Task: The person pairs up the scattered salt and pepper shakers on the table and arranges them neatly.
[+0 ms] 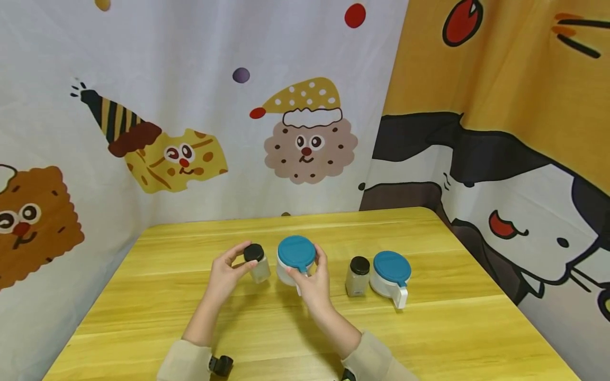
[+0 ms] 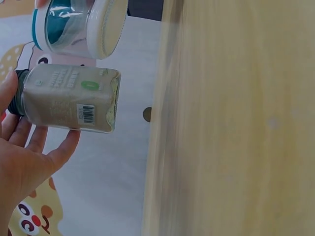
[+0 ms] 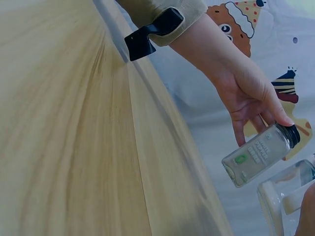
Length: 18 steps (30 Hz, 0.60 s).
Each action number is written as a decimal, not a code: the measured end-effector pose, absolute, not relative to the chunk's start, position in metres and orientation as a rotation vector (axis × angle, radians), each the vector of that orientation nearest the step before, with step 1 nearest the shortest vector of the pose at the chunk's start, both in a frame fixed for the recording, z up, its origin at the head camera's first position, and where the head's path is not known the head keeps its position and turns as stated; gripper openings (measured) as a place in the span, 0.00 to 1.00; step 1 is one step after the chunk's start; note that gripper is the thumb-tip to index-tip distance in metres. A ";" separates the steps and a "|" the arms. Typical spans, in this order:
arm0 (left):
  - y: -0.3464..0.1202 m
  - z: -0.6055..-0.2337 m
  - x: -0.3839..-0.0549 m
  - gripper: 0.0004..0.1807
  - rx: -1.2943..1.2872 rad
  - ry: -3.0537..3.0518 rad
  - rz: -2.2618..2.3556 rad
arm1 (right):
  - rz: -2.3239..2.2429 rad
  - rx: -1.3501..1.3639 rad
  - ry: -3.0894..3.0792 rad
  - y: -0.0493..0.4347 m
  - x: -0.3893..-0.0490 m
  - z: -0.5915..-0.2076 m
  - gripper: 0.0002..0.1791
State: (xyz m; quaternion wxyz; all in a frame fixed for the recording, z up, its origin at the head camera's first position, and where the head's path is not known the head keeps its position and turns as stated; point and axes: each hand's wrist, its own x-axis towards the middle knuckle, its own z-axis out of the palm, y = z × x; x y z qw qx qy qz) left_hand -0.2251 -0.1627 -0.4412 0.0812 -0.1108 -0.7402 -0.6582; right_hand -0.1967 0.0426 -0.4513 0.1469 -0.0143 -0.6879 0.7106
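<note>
My left hand (image 1: 225,272) pinches a small square glass jar (image 1: 260,271) by its black lid. The left wrist view shows the jar's printed side, a green mark and a barcode; its contents look pale. Beside it, my right hand (image 1: 316,286) grips a round, clear-walled seasoning pot (image 1: 296,253) with a blue lid and a white handle, thumb near the handle. Both containers hang above the table, a small gap between them. In the right wrist view, only part of the right hand (image 3: 307,211) shows at the edge.
To the right on the wooden table (image 1: 267,328) stand a second black-lidded jar (image 1: 357,277) and a second blue-lidded pot (image 1: 392,269), close together, the pot's handle towards me. A printed curtain (image 1: 190,79) hangs behind the table's far edge.
</note>
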 end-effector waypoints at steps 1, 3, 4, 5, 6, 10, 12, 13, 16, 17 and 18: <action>-0.163 -0.442 -0.225 0.27 -0.338 -2.213 -1.974 | 2.041 -0.042 -1.982 0.043 -0.196 -0.452 0.46; -0.162 -0.443 -0.224 0.28 -0.346 -2.212 -1.992 | 2.031 -0.039 -1.981 0.044 -0.195 -0.452 0.46; -0.162 -0.443 -0.224 0.28 -0.350 -2.214 -1.997 | 2.038 -0.044 -1.974 0.044 -0.194 -0.453 0.46; -0.162 -0.444 -0.224 0.28 -0.351 -2.217 -2.003 | 2.035 -0.045 -1.972 0.044 -0.193 -0.453 0.46; -0.162 -0.445 -0.224 0.28 -0.350 -2.219 -2.008 | 2.033 -0.047 -1.970 0.045 -0.193 -0.454 0.46; -0.160 -0.446 -0.223 0.28 -0.344 -2.218 -2.006 | 2.031 -0.058 -1.970 0.046 -0.190 -0.455 0.46; -0.159 -0.445 -0.222 0.28 -0.348 -2.212 -2.003 | 2.028 -0.064 -1.972 0.046 -0.189 -0.456 0.46; -0.158 -0.445 -0.221 0.27 -0.355 -2.208 -2.001 | 2.024 -0.064 -1.975 0.047 -0.189 -0.456 0.46; -0.157 -0.444 -0.220 0.27 -0.373 -2.203 -1.999 | 2.019 -0.062 -1.977 0.048 -0.187 -0.458 0.46; -0.157 -0.444 -0.219 0.27 -0.376 -2.204 -1.999 | 2.017 -0.062 -1.979 0.048 -0.187 -0.458 0.46; -0.158 -0.444 -0.219 0.27 -0.380 -2.206 -1.998 | 2.012 -0.061 -1.982 0.048 -0.187 -0.459 0.46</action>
